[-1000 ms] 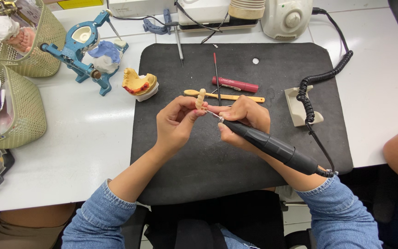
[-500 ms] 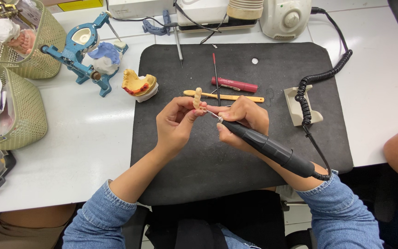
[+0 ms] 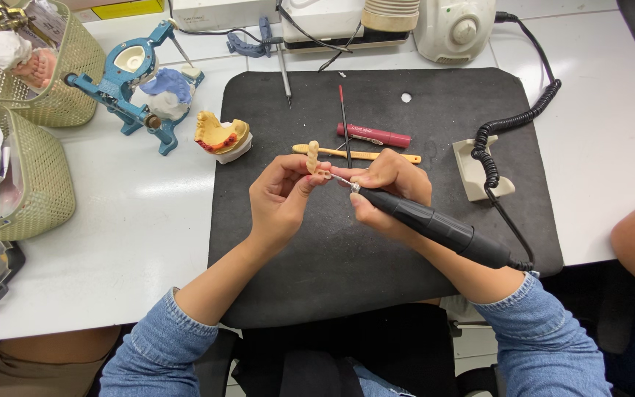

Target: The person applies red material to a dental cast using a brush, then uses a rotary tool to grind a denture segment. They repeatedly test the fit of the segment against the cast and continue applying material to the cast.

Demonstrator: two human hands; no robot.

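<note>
Head view looks down on a black mat (image 3: 376, 279) at frame centre; the left hand (image 3: 279, 202) pinches a small cream dental piece (image 3: 313, 159) between thumb and fingertips just above mid-frame; the right hand (image 3: 389, 190) wraps its fingers around a black rotary handpiece (image 3: 435, 226), its tip touching the piece; a red pen (image 3: 373, 135) and a yellow tool (image 3: 376, 154) lie just above; a blue articulator (image 3: 137, 81) stands at upper left.

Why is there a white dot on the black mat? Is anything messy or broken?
Nothing looks broken or spilled. The white bit lies alone near the mat's far edge. The left hand holds a small cream piece; the right hand holds a black handpiece.
</note>
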